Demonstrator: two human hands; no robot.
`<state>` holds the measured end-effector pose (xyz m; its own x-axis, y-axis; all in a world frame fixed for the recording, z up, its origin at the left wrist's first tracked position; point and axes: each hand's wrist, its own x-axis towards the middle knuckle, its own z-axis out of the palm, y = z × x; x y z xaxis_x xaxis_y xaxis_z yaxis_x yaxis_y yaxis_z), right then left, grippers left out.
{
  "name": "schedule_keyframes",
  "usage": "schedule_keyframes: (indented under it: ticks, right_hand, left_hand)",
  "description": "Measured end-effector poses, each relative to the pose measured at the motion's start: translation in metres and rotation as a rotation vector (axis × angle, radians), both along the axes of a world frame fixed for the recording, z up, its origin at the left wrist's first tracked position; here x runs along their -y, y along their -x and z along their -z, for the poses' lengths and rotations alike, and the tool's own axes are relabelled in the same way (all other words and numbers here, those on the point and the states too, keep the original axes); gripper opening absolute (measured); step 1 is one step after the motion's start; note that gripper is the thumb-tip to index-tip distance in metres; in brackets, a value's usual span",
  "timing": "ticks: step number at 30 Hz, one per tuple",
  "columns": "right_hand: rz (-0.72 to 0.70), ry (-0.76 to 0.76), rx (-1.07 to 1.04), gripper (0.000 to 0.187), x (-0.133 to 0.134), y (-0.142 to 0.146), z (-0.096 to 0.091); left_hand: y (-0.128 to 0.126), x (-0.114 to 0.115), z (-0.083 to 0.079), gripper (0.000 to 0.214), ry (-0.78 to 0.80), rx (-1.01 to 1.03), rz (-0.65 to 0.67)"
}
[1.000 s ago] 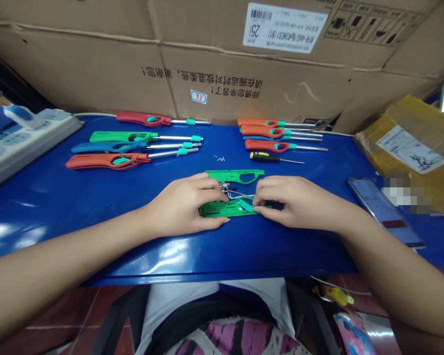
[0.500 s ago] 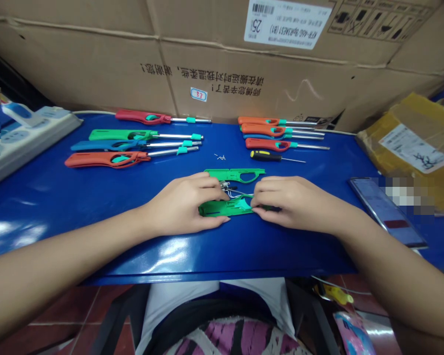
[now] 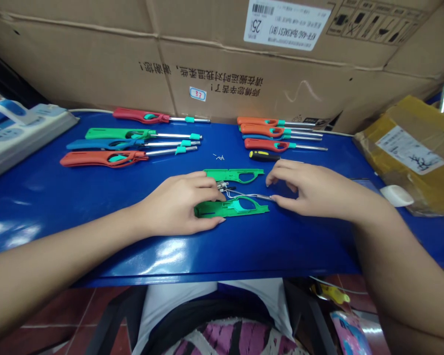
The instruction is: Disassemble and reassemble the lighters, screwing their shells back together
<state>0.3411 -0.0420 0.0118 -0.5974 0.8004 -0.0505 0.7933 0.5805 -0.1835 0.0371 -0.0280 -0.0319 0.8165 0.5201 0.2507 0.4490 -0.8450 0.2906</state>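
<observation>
My left hand (image 3: 187, 202) grips the rear end of a green lighter casing half (image 3: 225, 209), open side up, with a turquoise trigger (image 3: 240, 203) inside it. My right hand (image 3: 305, 190) is right of it, thumb and fingers apart, holding nothing. The right thumb is at the end of a thin metal tube (image 3: 264, 197), though contact is hard to tell. White wires (image 3: 237, 195) and small metal parts (image 3: 222, 185) lie between this casing and a second green casing half (image 3: 233, 175) just beyond. My left fingers cover some of these parts.
Several assembled lighters (image 3: 103, 159) lie at the back left, others (image 3: 266, 144) at the back right by a screwdriver (image 3: 264, 156). Small white bits (image 3: 218, 157) lie mid-table. A power strip (image 3: 29, 128) stands left; a taped box (image 3: 407, 148) and white mouse (image 3: 396, 195) are right.
My right hand has let go of the green casing's front end and moved right and slightly up, its fingers spreading. The metal tube now shows. My left hand stays on the casing.
</observation>
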Motion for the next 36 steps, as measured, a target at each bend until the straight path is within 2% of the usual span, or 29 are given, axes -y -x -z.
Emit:
schedule_keyframes:
  ticks: [5, 12, 18, 27, 36]
  right_hand:
    - [-0.024, 0.169, -0.008, 0.009, -0.004, -0.001, 0.006]
    - [-0.037, 0.137, -0.200, 0.009, 0.000, 0.000, -0.005]
    - [-0.042, 0.343, -0.076, 0.008, 0.001, -0.002, -0.006]
    - [-0.144, 0.289, -0.063, 0.011, 0.000, -0.004, -0.005]
    - [-0.162, 0.269, -0.078, 0.011, -0.004, -0.005, 0.000]
  left_hand:
    - [0.001, 0.000, -0.002, 0.030, 0.005, -0.003, -0.008]
    - [0.001, 0.000, -0.001, 0.029, 0.007, -0.006, -0.008]
    - [0.001, 0.000, -0.002, 0.029, 0.008, 0.006, -0.013]
    - [0.002, 0.000, -0.002, 0.029, 0.002, 0.011, -0.013]
    - [0.002, -0.001, -0.002, 0.029, 0.017, 0.007, -0.012]
